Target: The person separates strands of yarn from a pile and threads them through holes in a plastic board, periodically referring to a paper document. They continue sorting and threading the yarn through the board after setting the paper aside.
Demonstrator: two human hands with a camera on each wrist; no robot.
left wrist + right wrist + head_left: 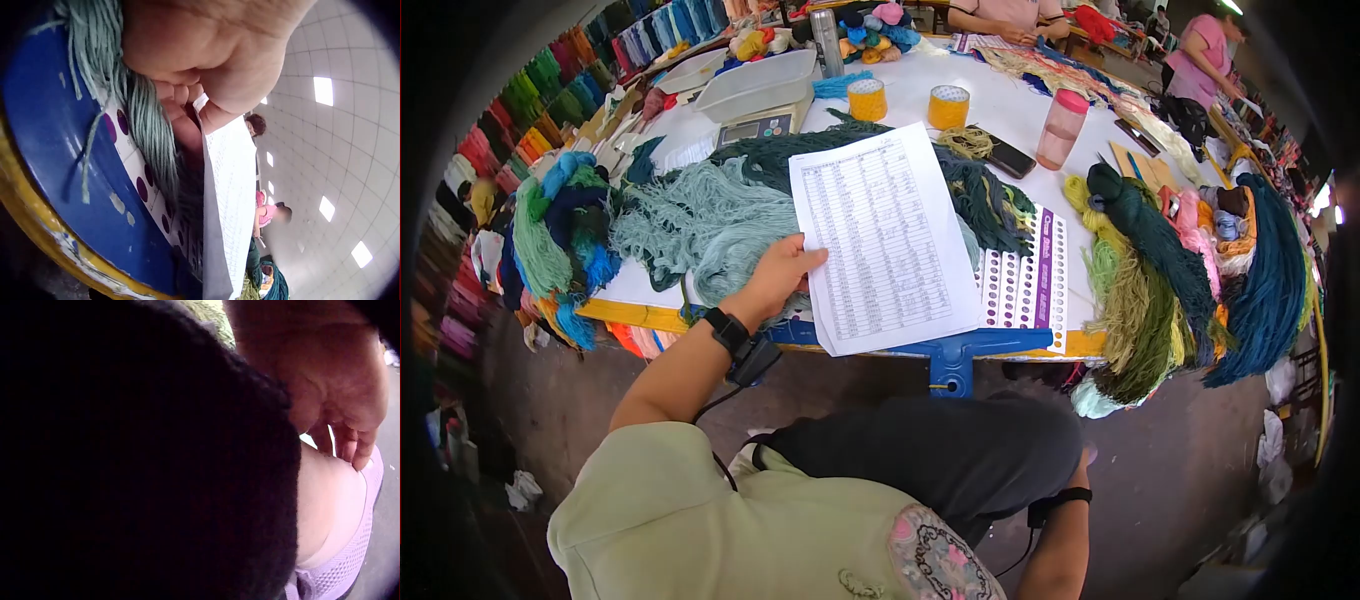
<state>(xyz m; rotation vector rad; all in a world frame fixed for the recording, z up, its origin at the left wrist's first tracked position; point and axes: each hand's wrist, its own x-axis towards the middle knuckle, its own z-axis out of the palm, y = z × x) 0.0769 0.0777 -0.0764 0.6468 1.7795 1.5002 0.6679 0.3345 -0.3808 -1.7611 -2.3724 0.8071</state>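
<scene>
My left hand grips a small stack of printed sheets by its left edge, thumb on the front and fingers curled behind. The sheets, covered in a table of rows, tilt up over the table's front edge. Light blue-green yarn lies beside this hand, and strands hang near the fingers in the left wrist view. Partly behind the sheets is a purple-and-white card with rows of dots. Down by the person's leg, my right hand touches the bare ankle with loosely bent fingers, above a lilac shoe.
Dark green and olive yarn hanks hang over the table edge at right. Behind the sheets are a phone, two tape rolls, a pink-lidded bottle and a scale bearing a clear bin. Two people are farther back.
</scene>
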